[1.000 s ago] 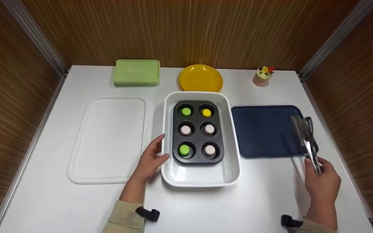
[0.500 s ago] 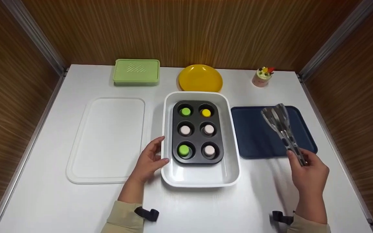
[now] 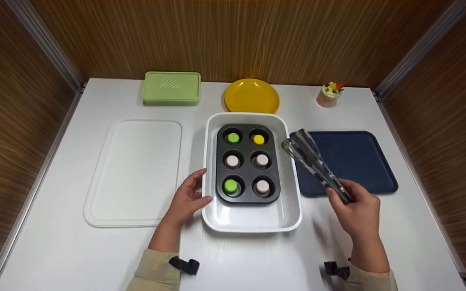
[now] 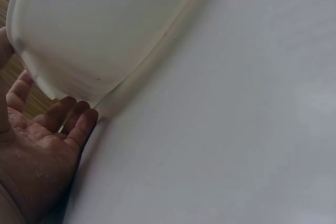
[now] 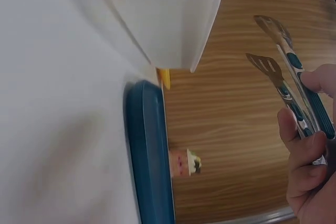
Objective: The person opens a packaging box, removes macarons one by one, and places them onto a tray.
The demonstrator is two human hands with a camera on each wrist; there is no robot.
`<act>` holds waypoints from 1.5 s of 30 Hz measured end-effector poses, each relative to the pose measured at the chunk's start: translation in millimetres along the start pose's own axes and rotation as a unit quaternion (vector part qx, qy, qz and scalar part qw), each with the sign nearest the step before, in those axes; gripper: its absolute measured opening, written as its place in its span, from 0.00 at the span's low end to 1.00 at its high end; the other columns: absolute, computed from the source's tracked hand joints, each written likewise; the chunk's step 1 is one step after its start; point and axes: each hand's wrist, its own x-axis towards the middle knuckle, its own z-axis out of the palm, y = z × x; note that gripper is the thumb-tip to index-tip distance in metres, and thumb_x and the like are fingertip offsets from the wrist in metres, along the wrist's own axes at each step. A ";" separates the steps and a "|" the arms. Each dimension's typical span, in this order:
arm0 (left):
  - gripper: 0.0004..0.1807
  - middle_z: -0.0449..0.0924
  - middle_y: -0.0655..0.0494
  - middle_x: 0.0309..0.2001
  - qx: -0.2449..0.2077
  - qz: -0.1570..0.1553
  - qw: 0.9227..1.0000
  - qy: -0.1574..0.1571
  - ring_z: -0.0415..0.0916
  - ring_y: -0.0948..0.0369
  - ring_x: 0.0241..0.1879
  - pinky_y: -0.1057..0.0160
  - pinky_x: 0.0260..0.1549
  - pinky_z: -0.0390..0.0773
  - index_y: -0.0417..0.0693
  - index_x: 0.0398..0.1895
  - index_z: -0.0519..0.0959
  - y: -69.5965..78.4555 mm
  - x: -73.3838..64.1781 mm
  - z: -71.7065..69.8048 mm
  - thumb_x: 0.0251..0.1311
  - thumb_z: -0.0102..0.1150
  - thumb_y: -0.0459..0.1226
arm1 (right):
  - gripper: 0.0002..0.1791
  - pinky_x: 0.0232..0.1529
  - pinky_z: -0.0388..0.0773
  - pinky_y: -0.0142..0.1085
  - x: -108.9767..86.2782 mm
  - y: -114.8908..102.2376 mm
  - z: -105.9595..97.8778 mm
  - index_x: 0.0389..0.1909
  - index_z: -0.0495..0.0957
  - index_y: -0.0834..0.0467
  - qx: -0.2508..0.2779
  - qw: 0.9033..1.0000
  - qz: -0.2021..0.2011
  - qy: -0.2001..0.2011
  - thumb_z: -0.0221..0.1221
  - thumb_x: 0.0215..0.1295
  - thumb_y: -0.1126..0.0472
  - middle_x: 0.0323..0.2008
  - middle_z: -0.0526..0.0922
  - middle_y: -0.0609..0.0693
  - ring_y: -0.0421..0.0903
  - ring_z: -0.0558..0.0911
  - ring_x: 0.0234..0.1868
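My right hand (image 3: 358, 208) grips metal tongs (image 3: 318, 169) by the handle end. Their slotted tips are apart, with nothing between them, above the right rim of a deep white bin (image 3: 253, 220). In the right wrist view the tongs (image 5: 286, 85) show dark blue handle grips, with thumb and fingers on opposite arms. My left hand (image 3: 186, 200) holds the bin's left side, thumb at the rim and fingers against the outer wall. Inside the bin lies a dark muffin tin (image 3: 247, 173). Its cups hold small round pieces: green (image 3: 230, 186), yellow (image 3: 258, 139) and pale pink (image 3: 262, 160).
A white lid-like panel (image 3: 136, 173) lies left of the bin, and a navy tray (image 3: 350, 157) lies right. Along the back are a green lidded box (image 3: 171, 87), a yellow plate (image 3: 252, 97) and a dessert cup (image 3: 328, 97). Wood-grain walls (image 3: 233, 40) enclose the table.
My right hand has carried the tongs leftward from the navy tray's right edge to the bin's right rim. The left hand has stayed on the bin.
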 end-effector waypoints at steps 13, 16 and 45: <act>0.44 0.73 0.29 0.67 0.006 -0.003 1.000 0.000 0.72 0.41 0.64 0.60 0.54 0.82 0.31 0.77 0.64 0.4 0.3 0.0 0.55 0.69 0.20 | 0.14 0.27 0.73 0.21 -3.6 -18.1 24.4 0.40 0.90 0.64 -0.002 0.994 -0.086 -0.061 0.78 0.50 0.72 0.28 0.89 0.52 0.37 0.79 0.24; 0.44 0.72 0.29 0.68 0.005 -0.006 1.000 -0.001 0.72 0.39 0.65 0.60 0.54 0.82 0.31 0.78 0.63 1.0 0.2 -0.2 0.55 0.69 0.20 | 0.15 0.28 0.75 0.21 -5.8 -23.0 31.8 0.41 0.90 0.64 -0.005 0.992 -0.097 -0.082 0.78 0.50 0.72 0.30 0.90 0.53 0.37 0.82 0.26; 0.45 0.73 0.30 0.67 0.011 -0.013 1.000 0.000 0.73 0.40 0.64 0.59 0.55 0.82 0.33 0.78 0.63 4.8 -0.8 1.0 0.55 0.68 0.21 | 0.14 0.27 0.81 0.42 -17.7 -47.2 59.8 0.38 0.91 0.60 -0.054 0.973 -0.099 -0.200 0.79 0.49 0.68 0.27 0.89 0.48 0.40 0.83 0.25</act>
